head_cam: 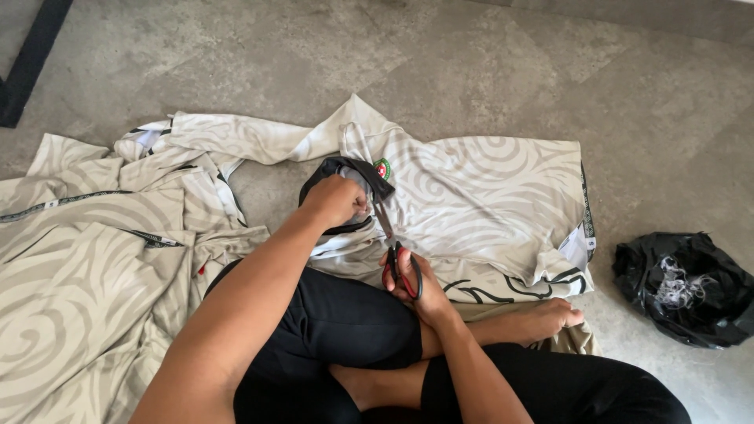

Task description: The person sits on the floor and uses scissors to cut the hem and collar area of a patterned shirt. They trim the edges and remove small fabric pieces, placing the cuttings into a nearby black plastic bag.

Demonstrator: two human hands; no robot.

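Observation:
A beige shirt [479,196] with a pale swirl pattern lies spread on the floor in front of me. Its black collar [349,166] is bunched up, and my left hand [336,200] grips the cloth just under it. My right hand [416,286] holds red-handled scissors [397,255], fingers through the loops. The blades point up toward the collar and meet the cloth right beside my left hand. A small red and green badge [382,169] shows next to the collar.
More shirts of the same pattern [86,259] are piled at my left. A black plastic bag [683,286] with white thread scraps sits at the right. My crossed legs and a bare foot [550,318] lie below the shirt. The floor [471,71] is grey stone tile.

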